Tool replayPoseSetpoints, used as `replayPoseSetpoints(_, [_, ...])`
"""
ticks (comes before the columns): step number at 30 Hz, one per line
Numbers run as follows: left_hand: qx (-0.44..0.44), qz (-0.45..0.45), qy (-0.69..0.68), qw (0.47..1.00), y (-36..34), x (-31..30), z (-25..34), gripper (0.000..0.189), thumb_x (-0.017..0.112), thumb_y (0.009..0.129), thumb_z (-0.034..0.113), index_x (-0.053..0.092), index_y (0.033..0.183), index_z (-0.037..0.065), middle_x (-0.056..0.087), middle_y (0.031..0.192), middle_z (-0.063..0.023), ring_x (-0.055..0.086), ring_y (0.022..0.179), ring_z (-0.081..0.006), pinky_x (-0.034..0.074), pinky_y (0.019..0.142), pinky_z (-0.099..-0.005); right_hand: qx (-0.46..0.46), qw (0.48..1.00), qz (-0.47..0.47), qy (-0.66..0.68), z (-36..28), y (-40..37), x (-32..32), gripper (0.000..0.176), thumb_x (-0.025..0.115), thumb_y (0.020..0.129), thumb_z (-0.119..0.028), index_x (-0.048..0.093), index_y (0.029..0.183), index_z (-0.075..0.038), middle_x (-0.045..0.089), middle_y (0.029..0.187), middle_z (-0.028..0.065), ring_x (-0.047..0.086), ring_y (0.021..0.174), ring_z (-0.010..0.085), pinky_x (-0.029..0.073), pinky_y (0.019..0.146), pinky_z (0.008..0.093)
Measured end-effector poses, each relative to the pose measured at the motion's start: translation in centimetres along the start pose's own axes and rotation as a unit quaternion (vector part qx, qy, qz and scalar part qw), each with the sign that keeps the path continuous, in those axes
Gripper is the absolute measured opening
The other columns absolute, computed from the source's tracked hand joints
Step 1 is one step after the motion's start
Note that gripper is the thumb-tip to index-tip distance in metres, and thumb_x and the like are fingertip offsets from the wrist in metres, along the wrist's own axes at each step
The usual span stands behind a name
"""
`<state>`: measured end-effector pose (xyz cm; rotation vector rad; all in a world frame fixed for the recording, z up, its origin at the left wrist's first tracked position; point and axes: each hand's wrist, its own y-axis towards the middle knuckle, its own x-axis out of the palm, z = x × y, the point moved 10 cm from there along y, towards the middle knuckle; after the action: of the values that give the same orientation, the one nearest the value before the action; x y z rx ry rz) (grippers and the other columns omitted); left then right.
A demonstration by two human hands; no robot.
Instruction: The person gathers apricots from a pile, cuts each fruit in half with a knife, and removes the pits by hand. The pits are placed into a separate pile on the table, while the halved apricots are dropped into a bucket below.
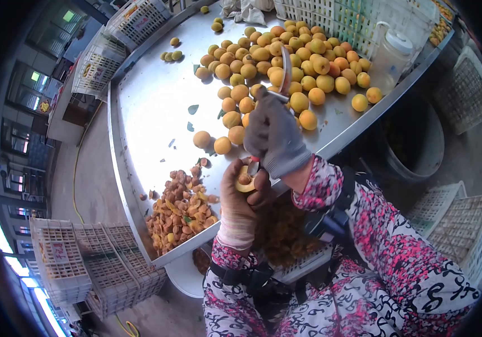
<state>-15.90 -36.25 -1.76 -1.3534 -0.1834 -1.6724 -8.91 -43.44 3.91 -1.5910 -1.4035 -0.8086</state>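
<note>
My left hand (236, 199), in a glove, is closed around a cut apricot half (246, 186) with the brown stone showing in its flesh. Just above it, my right hand (276, 133), in a grey glove, grips a tool. A curved knife blade (286, 70) sticks up from the top of that fist. From its lower side comes a small metal scoop-like tip (253, 167) with a red collar, at the edge of the fruit. Whole apricots (260, 54) lie in a heap beyond my hands. Brown apricot stones (179, 210) are piled at the near left corner.
The metal table (145, 121) has a raised rim. A lidded plastic jar (391, 59) and a white crate (336, 22) stand at its far right. Dark fruit pieces (280, 233) fill a container below my hands. A bucket (429, 149) is right, stacked crates (103, 258) left.
</note>
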Motion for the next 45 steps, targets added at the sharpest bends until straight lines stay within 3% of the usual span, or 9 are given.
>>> replayPoseSetpoints(11, [0.037,0.131,-0.084,0.987,0.5,-2.0,0.0,0.029,0.047,0.089,0.04,0.05,0.101,0.013,0.05,0.062,-0.0038,0.033,0.036,-0.0093,0.025,0.033,-0.0208,-0.391,0.88,-0.026,-0.267,-4.4,-3.7,3.2,0.019,0.065,0.087,-0.025,0.063,0.086,-0.006,0.055,0.064,-0.0031,0.049,0.06,0.0038,0.041,0.053,0.0215])
replayPoseSetpoints(12, [0.047,0.084,-0.016,0.995,0.4,-1.2,0.5,0.03,0.046,0.089,0.04,0.052,0.094,0.011,0.05,0.06,-0.0023,0.032,0.036,-0.0096,0.024,0.035,-0.0214,-0.061,0.996,0.007,-0.06,-1.4,-0.9,1.0,0.024,0.049,0.095,-0.022,0.049,0.073,-0.012,0.039,0.053,-0.0031,0.036,0.038,0.0093,0.03,0.035,0.0235])
replayPoseSetpoints(27, [0.028,-0.016,0.077,0.997,0.2,-0.7,-0.3,0.022,0.046,0.09,0.034,0.051,0.09,0.012,0.049,0.061,-0.0003,0.043,0.044,-0.0075,0.041,0.047,-0.019,-0.011,0.993,-0.099,-0.067,0.8,-1.1,2.6,0.034,0.056,0.092,-0.029,0.044,0.065,-0.013,0.036,0.049,-0.0056,0.032,0.037,0.0054,0.024,0.035,0.0225])
replayPoseSetpoints(29, [0.175,0.224,0.164,0.944,-0.5,-2.9,2.1,0.022,0.044,0.091,0.033,0.051,0.089,0.012,0.048,0.06,0.0006,0.039,0.04,-0.0077,0.038,0.043,-0.0187,-0.255,0.917,-0.156,-0.263,-0.9,-3.1,5.8,0.021,0.064,0.088,-0.027,0.062,0.081,-0.007,0.048,0.058,-0.006,0.044,0.052,0.0015,0.037,0.046,0.0176])
replayPoseSetpoints(31, [0.121,0.169,0.147,0.967,-0.5,-1.9,1.9,0.022,0.043,0.091,0.032,0.051,0.089,0.012,0.047,0.059,0.0005,0.037,0.039,-0.0077,0.036,0.041,-0.0189,-0.258,0.87,-0.194,-0.373,-1.8,-4.1,6.9,0.022,0.065,0.087,-0.027,0.063,0.091,-0.005,0.051,0.063,-0.006,0.047,0.062,0.0004,0.04,0.056,0.0164])
replayPoseSetpoints(33, [0.066,0.111,0.126,0.984,-0.4,-1.4,1.2,0.022,0.042,0.09,0.032,0.051,0.089,0.012,0.047,0.058,0.0005,0.035,0.037,-0.0078,0.035,0.039,-0.0191,-0.04,0.981,-0.071,-0.176,-0.3,-2.1,3.5,0.022,0.065,0.087,-0.027,0.061,0.089,-0.005,0.048,0.06,-0.0069,0.045,0.054,0.0005,0.037,0.048,0.0166])
replayPoseSetpoints(41, [0.012,0.044,0.06,0.997,-0.3,-1.7,0.5,0.02,0.043,0.09,0.029,0.051,0.088,0.011,0.052,0.064,-0.0008,0.044,0.045,-0.0066,0.036,0.043,-0.0167,0.098,0.993,-0.066,0.001,2.6,-1.7,2.7,0.022,0.063,0.089,-0.023,0.06,0.079,-0.004,0.052,0.058,-0.0045,0.048,0.053,0.0017,0.039,0.045,0.0193])
replayPoseSetpoints(42, [0.013,0.044,0.06,0.997,-0.4,-1.7,0.4,0.02,0.043,0.09,0.029,0.051,0.088,0.011,0.052,0.064,-0.0008,0.044,0.045,-0.0066,0.036,0.043,-0.0167,-0.149,0.94,-0.153,-0.268,-0.9,-4.1,5.9,0.023,0.065,0.087,-0.023,0.06,0.079,-0.002,0.056,0.061,-0.0026,0.051,0.059,0.0029,0.042,0.051,0.0212])
replayPoseSetpoints(45, [0.09,0.046,0.191,0.976,-0.9,-1.4,1.8,0.019,0.044,0.09,0.028,0.051,0.089,0.01,0.053,0.068,-0.001,0.045,0.049,-0.0063,0.036,0.045,-0.0165,-0.273,0.822,-0.286,-0.409,1.2,-5.8,8.3,0.02,0.069,0.082,-0.022,0.058,0.075,-0.007,0.056,0.059,0.0061,0.054,0.051,0.0121,0.043,0.05,0.0276])
